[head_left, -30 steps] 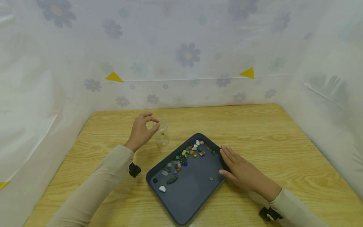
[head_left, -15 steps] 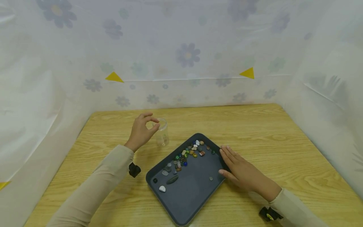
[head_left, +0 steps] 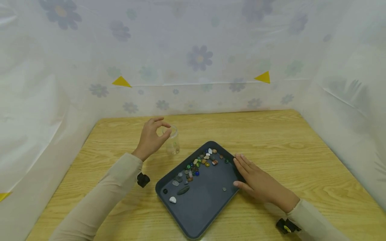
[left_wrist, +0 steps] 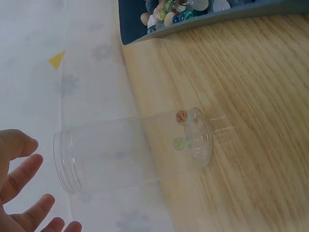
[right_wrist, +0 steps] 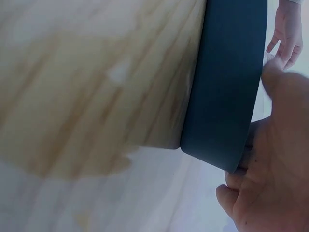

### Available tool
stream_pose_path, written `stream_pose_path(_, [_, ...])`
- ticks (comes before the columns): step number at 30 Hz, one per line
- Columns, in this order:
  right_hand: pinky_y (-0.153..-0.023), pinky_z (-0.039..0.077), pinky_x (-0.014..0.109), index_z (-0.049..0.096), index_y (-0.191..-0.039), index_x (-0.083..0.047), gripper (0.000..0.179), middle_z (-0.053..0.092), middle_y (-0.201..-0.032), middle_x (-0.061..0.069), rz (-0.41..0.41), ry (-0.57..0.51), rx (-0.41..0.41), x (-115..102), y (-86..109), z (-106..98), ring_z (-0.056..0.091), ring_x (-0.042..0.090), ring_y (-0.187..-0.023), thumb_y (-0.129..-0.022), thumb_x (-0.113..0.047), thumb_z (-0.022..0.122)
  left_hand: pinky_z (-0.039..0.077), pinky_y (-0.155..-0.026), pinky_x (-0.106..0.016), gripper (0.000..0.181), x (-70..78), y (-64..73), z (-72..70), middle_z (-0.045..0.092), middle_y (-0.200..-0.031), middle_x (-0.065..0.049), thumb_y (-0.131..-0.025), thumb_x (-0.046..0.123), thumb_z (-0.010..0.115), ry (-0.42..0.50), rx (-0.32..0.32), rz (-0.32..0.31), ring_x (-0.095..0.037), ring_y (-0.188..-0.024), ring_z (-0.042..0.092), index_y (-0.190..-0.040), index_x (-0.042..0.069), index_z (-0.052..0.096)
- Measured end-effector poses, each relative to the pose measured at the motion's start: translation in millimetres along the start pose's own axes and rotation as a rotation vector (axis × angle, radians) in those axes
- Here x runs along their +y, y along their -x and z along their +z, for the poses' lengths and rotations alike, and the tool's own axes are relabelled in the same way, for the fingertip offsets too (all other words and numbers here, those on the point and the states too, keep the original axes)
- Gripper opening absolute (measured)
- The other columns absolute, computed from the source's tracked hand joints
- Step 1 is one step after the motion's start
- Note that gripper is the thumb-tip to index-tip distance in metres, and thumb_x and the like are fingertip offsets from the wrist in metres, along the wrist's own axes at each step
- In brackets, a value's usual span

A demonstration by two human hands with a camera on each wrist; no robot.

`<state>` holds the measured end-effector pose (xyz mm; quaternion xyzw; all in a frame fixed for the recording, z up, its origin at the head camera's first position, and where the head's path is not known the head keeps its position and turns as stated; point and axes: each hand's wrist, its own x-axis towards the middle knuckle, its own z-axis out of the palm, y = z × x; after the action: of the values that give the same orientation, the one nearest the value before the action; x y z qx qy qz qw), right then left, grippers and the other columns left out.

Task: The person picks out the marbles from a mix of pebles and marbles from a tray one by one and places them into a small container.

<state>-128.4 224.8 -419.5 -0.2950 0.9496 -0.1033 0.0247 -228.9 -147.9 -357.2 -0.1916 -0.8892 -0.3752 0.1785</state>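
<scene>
Hovering at the jar (head_left: 173, 143), resting on the tray (head_left: 206, 204)

The left hand (head_left: 151, 138) is just beside the jar's mouth, thumb and fingers parted, grip empty. The jar stands upright on the table (head_left: 301, 157) near the tray, two marbles (left_wrist: 179, 143) at its base. The right hand (head_left: 257, 182) rests extended fingers on the tray's rim, clasping nothing.

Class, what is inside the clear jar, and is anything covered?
Inside the jar: a green marble and a brown marble, near its base. In the head view, the left hand hides part of its rim.
</scene>
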Motion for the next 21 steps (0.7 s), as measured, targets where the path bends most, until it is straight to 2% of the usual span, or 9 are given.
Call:
stream_pose_path(5, [-0.113, 0.024, 0.054, 0.020, -0.151, 0.000, 0.095, 0.014, -0.158, 0.019, -0.034, -0.008, 0.011, 4.5, 1.3, 1.6, 0.013, 0.036, -0.145, -0.088, -0.063, 0.052, 0.033, -0.105, -0.058, 0.015, 7.6, 3.2, 3.4, 0.051, -0.133, -0.019, -0.089, 0.015, 0.068, -0.033, -0.008, 0.079, -0.041, -0.126, 0.041, -0.100, 0.005, 0.070])
stream_pose_path(9, [-0.113, 0.025, 0.053, 0.019, -0.152, 0.000, 0.100, 0.013, -0.159, 0.018, -0.034, -0.005, 0.006, 5.3, 1.3, 2.0, 0.013, 0.035, -0.146, -0.085, -0.067, 0.052, 0.035, -0.104, -0.057, 0.014, 12.7, 6.6, 6.5, 0.051, -0.134, -0.018, -0.089, 0.015, 0.068, -0.062, -0.048, 0.148, -0.039, -0.126, 0.042, -0.100, 0.007, 0.070])
stream_pose_path(15, [-0.114, 0.023, 0.053, 0.018, -0.152, 0.001, 0.099, 0.012, -0.159, 0.018, -0.023, 0.003, -0.004, 2.3, -0.3, 1.7, 0.012, 0.035, -0.146, -0.086, -0.066, 0.051, 0.033, -0.110, -0.051, 0.011, 18.6, 10.9, 7.6, 0.050, -0.134, -0.015, -0.088, 0.012, 0.069, -0.152, -0.180, 0.308, -0.034, -0.133, 0.037, -0.099, 0.011, 0.069])
stream_pose_path(21, [-0.114, 0.023, 0.052, 0.019, -0.151, 0.002, 0.098, 0.012, -0.158, 0.019, -0.019, 0.008, 0.006, 2.0, -2.0, 1.9, 0.013, 0.036, -0.146, -0.087, -0.065, 0.050, 0.033, -0.112, -0.048, 0.012, 24.3, 17.6, 16.4, 0.051, -0.134, -0.014, -0.086, 0.013, 0.072, -0.211, -0.356, 0.397, -0.035, -0.137, 0.033, -0.097, 0.013, 0.071])
